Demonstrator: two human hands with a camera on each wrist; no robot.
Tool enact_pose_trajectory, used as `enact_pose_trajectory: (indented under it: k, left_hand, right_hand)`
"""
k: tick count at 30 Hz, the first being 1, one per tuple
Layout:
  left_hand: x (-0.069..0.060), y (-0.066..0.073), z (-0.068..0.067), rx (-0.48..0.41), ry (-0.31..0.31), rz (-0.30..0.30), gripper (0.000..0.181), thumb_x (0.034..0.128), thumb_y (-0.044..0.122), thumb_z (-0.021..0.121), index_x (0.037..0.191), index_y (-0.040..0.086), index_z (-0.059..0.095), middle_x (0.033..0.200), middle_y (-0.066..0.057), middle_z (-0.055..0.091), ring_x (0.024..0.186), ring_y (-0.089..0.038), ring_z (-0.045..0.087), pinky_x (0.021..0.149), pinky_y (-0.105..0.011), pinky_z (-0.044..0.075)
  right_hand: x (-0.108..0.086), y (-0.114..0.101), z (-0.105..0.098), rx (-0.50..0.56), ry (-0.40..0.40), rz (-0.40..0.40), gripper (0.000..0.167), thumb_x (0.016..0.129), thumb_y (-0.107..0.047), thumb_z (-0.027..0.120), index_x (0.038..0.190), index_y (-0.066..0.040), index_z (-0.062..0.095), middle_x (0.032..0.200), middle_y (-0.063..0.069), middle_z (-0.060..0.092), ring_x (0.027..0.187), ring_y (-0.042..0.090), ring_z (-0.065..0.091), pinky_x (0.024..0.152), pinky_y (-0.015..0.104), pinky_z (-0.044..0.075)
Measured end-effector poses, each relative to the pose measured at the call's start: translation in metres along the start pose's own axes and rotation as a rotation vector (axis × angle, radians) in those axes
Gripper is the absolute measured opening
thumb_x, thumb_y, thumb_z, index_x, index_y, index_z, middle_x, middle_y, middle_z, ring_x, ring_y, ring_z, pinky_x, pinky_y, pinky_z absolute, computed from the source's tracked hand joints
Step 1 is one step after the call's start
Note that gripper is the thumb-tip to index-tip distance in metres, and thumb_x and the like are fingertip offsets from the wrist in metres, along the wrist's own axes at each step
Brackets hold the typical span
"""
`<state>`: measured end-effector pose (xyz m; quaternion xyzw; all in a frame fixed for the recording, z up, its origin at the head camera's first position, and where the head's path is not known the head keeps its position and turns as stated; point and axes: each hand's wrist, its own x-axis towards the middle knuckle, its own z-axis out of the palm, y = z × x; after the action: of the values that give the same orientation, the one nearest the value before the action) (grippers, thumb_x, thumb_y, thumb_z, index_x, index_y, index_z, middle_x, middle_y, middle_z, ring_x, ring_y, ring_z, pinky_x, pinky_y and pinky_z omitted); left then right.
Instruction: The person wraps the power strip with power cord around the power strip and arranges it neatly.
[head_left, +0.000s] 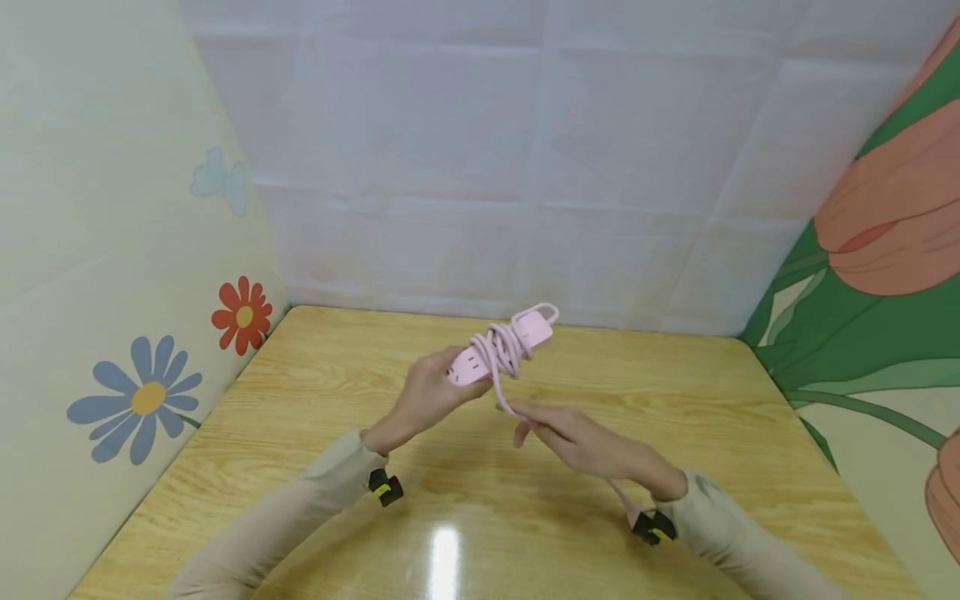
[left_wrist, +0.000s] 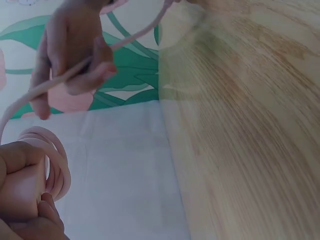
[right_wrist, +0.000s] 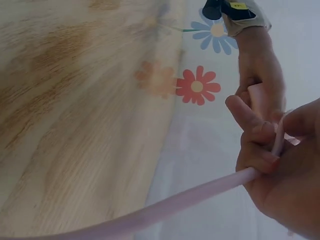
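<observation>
My left hand [head_left: 429,390] grips the near end of a pink power strip [head_left: 468,367], held tilted above the table. A pink cord [head_left: 501,350] is wound in several turns around the strip's far half, with a loop sticking out past the far end. Lower and to the right, my right hand [head_left: 581,439] holds the loose run of cord; in the right wrist view the cord [right_wrist: 200,197] passes between its curled fingers and thumb. From there the cord trails back under the right wrist, where a pink end piece [head_left: 633,512] shows, partly hidden by the wrist camera.
The wood-grain table [head_left: 360,350] lies below both hands. A white cloth backdrop [head_left: 450,167] rises at its far edge. Flower-printed panels stand on the left [head_left: 97,275] and on the right [head_left: 885,333]. Black wrist cameras are strapped at both cuffs.
</observation>
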<state>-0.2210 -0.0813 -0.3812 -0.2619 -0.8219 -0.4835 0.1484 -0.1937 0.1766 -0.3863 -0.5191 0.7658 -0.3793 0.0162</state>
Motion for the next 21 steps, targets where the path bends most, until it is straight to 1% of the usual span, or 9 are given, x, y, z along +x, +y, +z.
enact_pose_trajectory:
  k: [2, 5, 7, 8, 10, 12, 14, 16, 21]
  left_hand:
    - [-0.001, 0.003, 0.001, -0.016, -0.004, 0.004, 0.041, 0.081, 0.017, 0.083, 0.116, 0.003, 0.068, 0.095, -0.004, 0.071, 0.076, -0.012, 0.064, 0.064, -0.029, 0.055]
    - [-0.002, 0.007, 0.003, -0.038, -0.018, -0.004, 0.041, 0.0802, 0.014, 0.082, 0.116, 0.001, 0.068, 0.095, -0.005, 0.071, 0.075, -0.013, 0.064, 0.063, -0.03, 0.055]
    - [-0.003, 0.01, 0.004, -0.053, -0.03, -0.015, 0.041, 0.0794, 0.012, 0.082, 0.116, -0.001, 0.067, 0.095, -0.007, 0.07, 0.074, -0.014, 0.063, 0.061, -0.03, 0.055]
    - [-0.003, 0.01, 0.004, -0.058, -0.037, -0.022, 0.042, 0.0791, 0.011, 0.082, 0.116, -0.001, 0.066, 0.094, -0.007, 0.07, 0.074, -0.015, 0.062, 0.06, -0.029, 0.054]
    - [-0.004, 0.012, 0.005, -0.069, -0.051, -0.031, 0.043, 0.078, 0.008, 0.082, 0.117, -0.002, 0.066, 0.095, -0.008, 0.069, 0.074, -0.015, 0.061, 0.06, -0.029, 0.054]
    - [-0.005, 0.013, 0.005, -0.077, -0.068, -0.031, 0.044, 0.0771, 0.006, 0.082, 0.117, -0.002, 0.065, 0.095, -0.009, 0.069, 0.073, -0.016, 0.06, 0.059, -0.029, 0.053]
    - [-0.006, 0.014, 0.005, -0.082, -0.092, -0.023, 0.047, 0.0762, 0.004, 0.081, 0.119, -0.002, 0.065, 0.096, -0.009, 0.069, 0.073, -0.016, 0.059, 0.059, -0.029, 0.052]
    - [-0.006, 0.015, 0.006, -0.08, -0.119, -0.005, 0.049, 0.0753, 0.002, 0.081, 0.121, -0.002, 0.064, 0.097, -0.009, 0.068, 0.073, -0.016, 0.059, 0.059, -0.028, 0.051]
    - [-0.009, 0.018, 0.008, -0.053, -0.169, 0.046, 0.052, 0.0734, 0.0, 0.08, 0.122, -0.001, 0.063, 0.098, -0.006, 0.068, 0.075, -0.013, 0.058, 0.061, -0.028, 0.051]
  right_hand:
    - [0.001, 0.005, 0.001, 0.026, -0.001, -0.01, 0.046, 0.102, 0.008, 0.041, 0.147, 0.0, 0.042, 0.098, 0.008, 0.069, 0.085, 0.015, 0.064, 0.072, 0.035, 0.054]
    - [0.002, 0.011, 0.002, 0.039, -0.005, -0.03, 0.045, 0.101, 0.009, 0.042, 0.146, 0.001, 0.044, 0.106, 0.011, 0.07, 0.09, 0.02, 0.067, 0.077, 0.034, 0.055]
    - [0.003, 0.013, 0.002, 0.042, -0.025, -0.023, 0.045, 0.102, 0.008, 0.042, 0.146, 0.001, 0.043, 0.108, 0.013, 0.069, 0.085, 0.018, 0.067, 0.073, 0.031, 0.055]
    - [0.004, 0.014, 0.002, 0.042, -0.037, -0.011, 0.044, 0.102, 0.006, 0.041, 0.146, 0.001, 0.043, 0.107, 0.013, 0.069, 0.079, 0.014, 0.065, 0.07, 0.028, 0.055]
    - [0.005, 0.017, 0.002, 0.052, -0.064, 0.022, 0.041, 0.103, 0.005, 0.04, 0.143, 0.002, 0.045, 0.103, 0.015, 0.07, 0.066, 0.006, 0.058, 0.059, 0.024, 0.053]
    - [0.006, 0.02, 0.002, 0.066, -0.092, 0.069, 0.038, 0.103, 0.004, 0.039, 0.14, 0.004, 0.047, 0.097, 0.016, 0.07, 0.055, 0.0, 0.048, 0.047, 0.02, 0.046]
    - [0.006, 0.023, 0.001, 0.067, -0.11, 0.106, 0.034, 0.103, 0.005, 0.039, 0.135, 0.006, 0.051, 0.093, 0.016, 0.07, 0.051, -0.003, 0.044, 0.044, 0.019, 0.044]
    - [0.005, 0.027, 0.002, 0.053, -0.121, 0.127, 0.032, 0.102, 0.007, 0.039, 0.13, 0.006, 0.054, 0.089, 0.014, 0.071, 0.051, -0.004, 0.045, 0.044, 0.019, 0.044]
    - [0.003, 0.036, 0.002, 0.007, -0.117, 0.116, 0.029, 0.099, 0.011, 0.041, 0.122, 0.009, 0.058, 0.084, 0.009, 0.07, 0.053, -0.001, 0.05, 0.045, 0.02, 0.047]
